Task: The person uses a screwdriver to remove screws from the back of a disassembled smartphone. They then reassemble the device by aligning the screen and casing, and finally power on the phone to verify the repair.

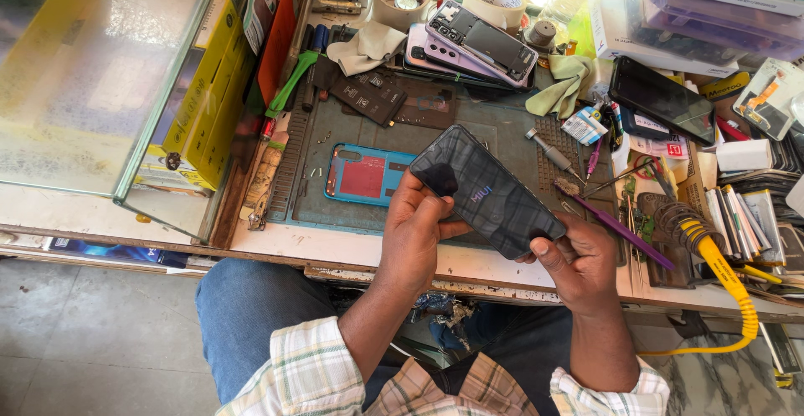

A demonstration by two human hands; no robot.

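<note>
Cluttered table (pixel 352 244) below: both hands clasp a dark phone (pixel 487 192), left hand (pixel 414 232) at seven o'clock, right hand (pixel 578 261) at four, tilting its screen upward.

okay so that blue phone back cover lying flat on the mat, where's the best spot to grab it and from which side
Probably by its two long edges, pinched from above. The blue back cover lies flat, inside face up, on the grey work mat, so only the raised rim offers a grip. Its far edge and left end are free. The left hand, holding the dark phone with the right hand, covers its near right corner.
</note>
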